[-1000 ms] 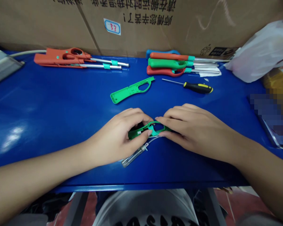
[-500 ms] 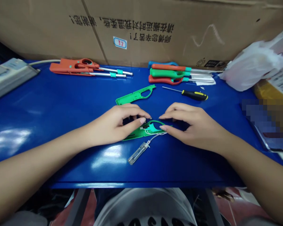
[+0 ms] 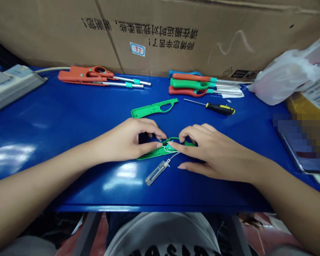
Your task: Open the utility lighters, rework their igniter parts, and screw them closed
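A green lighter shell half (image 3: pixel 154 153) lies on the blue table, its open side up. My left hand (image 3: pixel 138 139) is closed round its middle, thumb on the near side and fingers on the far side. A teal trigger (image 3: pixel 170 144) and white wires sit in the shell, partly covered by fingers. My right hand (image 3: pixel 202 149) touches the trigger area with its index fingertip. Its thumb stretches out apart, and the other fingers bend over the shell's far edge. A clear fuel tank (image 3: pixel 156 173) lies on the near side, joined by a thin tube.
A second green shell half (image 3: pixel 152 109) and a screwdriver (image 3: pixel 221 108) lie beyond my hands. Orange lighters (image 3: pixel 82 75) and a stack of assorted lighters (image 3: pixel 189 84) rest before a cardboard box (image 3: pixel 160 21). A power strip (image 3: pixel 13 85) is left, a phone (image 3: pixel 298 145) right.
My right hand has moved left and turned, its index fingertip now on the trigger area and its thumb spread toward me. My left hand keeps hold of the shell.
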